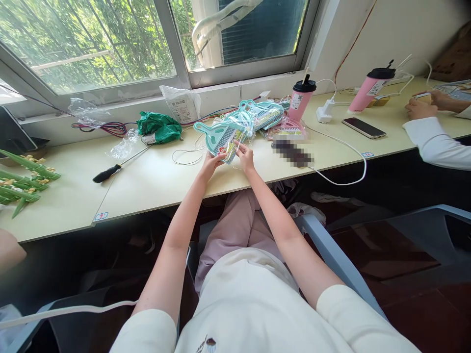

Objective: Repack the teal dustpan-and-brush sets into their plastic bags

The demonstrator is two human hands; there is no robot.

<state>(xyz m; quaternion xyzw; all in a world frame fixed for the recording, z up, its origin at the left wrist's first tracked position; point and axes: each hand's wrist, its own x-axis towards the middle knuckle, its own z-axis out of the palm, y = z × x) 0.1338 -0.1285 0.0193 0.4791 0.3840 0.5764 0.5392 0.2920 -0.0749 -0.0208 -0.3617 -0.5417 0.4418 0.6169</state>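
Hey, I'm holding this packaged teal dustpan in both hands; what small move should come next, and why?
I'd probably draw the packaged teal dustpan slightly toward you: your left hand and right hand hold its near side, while similar packets crowd its far side in this view.

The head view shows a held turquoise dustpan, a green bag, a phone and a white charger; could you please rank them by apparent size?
1. Turquoise dustpan
2. Green bag
3. Phone
4. White charger
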